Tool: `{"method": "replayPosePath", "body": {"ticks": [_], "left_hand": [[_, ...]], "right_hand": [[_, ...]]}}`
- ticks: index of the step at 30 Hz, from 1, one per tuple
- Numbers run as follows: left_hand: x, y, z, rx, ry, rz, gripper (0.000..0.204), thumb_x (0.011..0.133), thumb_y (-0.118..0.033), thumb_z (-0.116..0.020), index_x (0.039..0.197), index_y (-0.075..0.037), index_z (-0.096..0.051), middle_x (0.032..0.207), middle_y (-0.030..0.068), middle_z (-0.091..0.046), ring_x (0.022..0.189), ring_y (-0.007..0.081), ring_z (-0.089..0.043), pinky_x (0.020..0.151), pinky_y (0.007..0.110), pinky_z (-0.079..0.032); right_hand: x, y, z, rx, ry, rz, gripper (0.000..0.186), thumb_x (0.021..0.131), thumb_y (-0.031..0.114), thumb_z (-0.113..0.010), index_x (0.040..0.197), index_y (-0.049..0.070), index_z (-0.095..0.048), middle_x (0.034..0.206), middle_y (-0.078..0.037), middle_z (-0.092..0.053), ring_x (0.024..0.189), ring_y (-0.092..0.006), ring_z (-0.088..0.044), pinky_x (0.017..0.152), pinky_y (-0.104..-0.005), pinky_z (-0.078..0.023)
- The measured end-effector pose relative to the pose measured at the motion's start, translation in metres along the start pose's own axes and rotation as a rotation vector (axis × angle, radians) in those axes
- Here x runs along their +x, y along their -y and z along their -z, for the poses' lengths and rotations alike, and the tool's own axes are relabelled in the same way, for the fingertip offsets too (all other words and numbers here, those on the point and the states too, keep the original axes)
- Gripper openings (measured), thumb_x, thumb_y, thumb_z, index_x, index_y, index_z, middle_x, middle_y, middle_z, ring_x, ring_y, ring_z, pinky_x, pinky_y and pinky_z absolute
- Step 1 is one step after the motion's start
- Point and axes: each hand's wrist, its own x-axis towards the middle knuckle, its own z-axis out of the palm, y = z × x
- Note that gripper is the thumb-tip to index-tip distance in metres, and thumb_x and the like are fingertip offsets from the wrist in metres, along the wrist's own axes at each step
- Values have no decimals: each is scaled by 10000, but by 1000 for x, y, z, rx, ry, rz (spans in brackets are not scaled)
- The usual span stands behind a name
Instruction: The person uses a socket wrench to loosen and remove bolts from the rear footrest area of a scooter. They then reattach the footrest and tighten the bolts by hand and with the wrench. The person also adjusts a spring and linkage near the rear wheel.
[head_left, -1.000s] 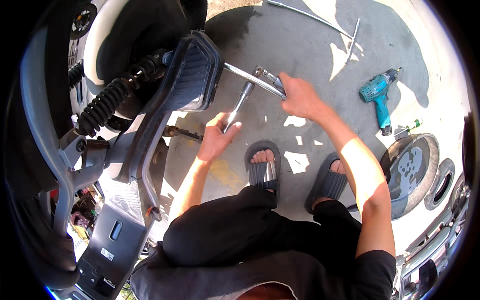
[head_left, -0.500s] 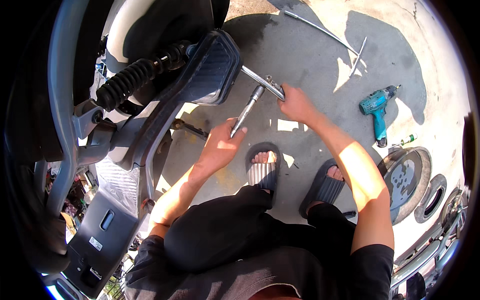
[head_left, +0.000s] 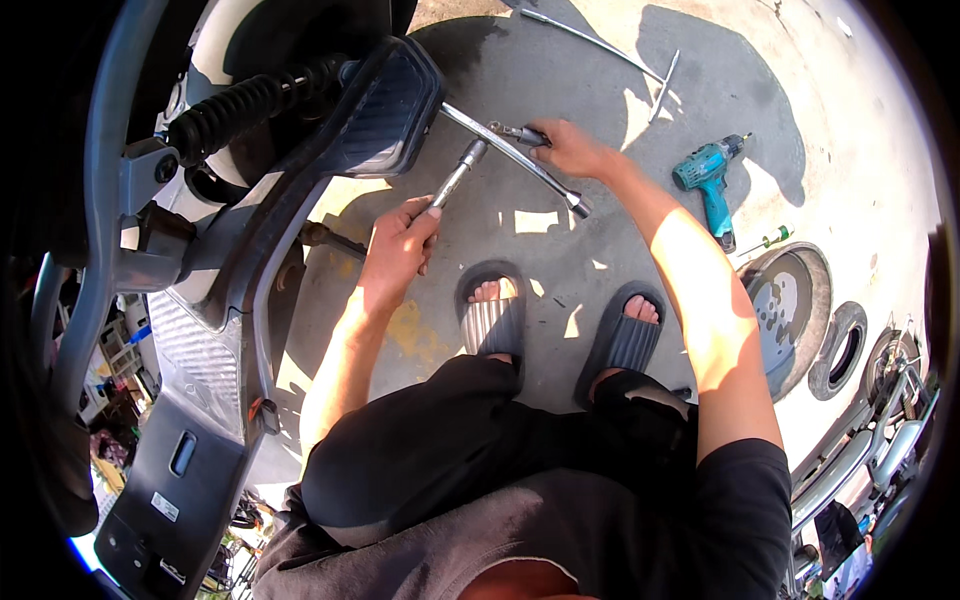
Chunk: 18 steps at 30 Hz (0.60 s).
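My left hand (head_left: 398, 245) is closed around a shiny metal socket wrench (head_left: 456, 180), its thicker cylindrical end pointing up and away. Just beyond that end a long chrome bar (head_left: 515, 155) slants from the black footrest (head_left: 385, 120) down to the right, with a socket (head_left: 579, 205) at its near end. Whether the bar and the wrench are joined, I cannot tell. My right hand (head_left: 570, 148) is closed on a short metal tool (head_left: 520, 133) with a ring-like tip, beyond the bar. Its grip is mostly hidden by the fingers.
A motorbike or scooter frame with a black coil shock absorber (head_left: 235, 115) fills the left. On the concrete floor lie a T-handle wrench (head_left: 660, 80), a teal cordless drill (head_left: 710, 185), a green screwdriver (head_left: 768, 240), a round pan (head_left: 790, 310) and a small tyre (head_left: 838, 350).
My right hand has come off the near end of the chrome bar, leaving its socket exposed, and now grips the short tool farther off. The whole view has shifted.
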Motion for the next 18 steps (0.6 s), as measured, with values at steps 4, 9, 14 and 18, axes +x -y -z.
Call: {"method": "replayPosePath", "body": {"ticks": [4, 9, 14, 18], "left_hand": [[-4, 4, 3, 0, -42, -11, 328, 938, -178, -563, 1180, 40, -602, 665, -23, -467, 520, 51, -422, 466, 231, -369], [-7, 27, -5, 140, -142, -221, 399, 868, -140, -677, 1231, -1, -585, 716, -2, -537, 569, 56, -473, 515, 226, -416], [16, 43, -7, 340, -310, -587, 260, 877, -206, -683, 1049, -11, -677, 751, 74, -620, 687, 122, -599, 667, 262, -489], [44, 41, -5, 478, -641, -1210, 540, 998, -378, -383, 763, 6, -682, 813, 157, -685, 739, 304, -668, 780, 430, -526]], "right_hand": [[7, 21, 3, -58, 50, 5, 385, 857, 238, -660, 1183, 42, -595, 1087, -225, -650, 1053, -397, -609, 867, -453, -479], [-23, 44, -28, 135, 1, -101, 424, 844, 286, -666, 1172, 36, -564, 994, -274, -649, 993, -424, -617, 840, -483, -480], [-10, 51, -59, -62, -322, -218, 305, 831, 241, -684, 1000, 17, -564, 809, -248, -658, 796, -457, -632, 711, -529, -492], [-4, 60, -48, -59, -316, -179, 282, 813, 230, -702, 954, 25, -569, 780, -237, -657, 771, -464, -626, 695, -540, -488]]}}
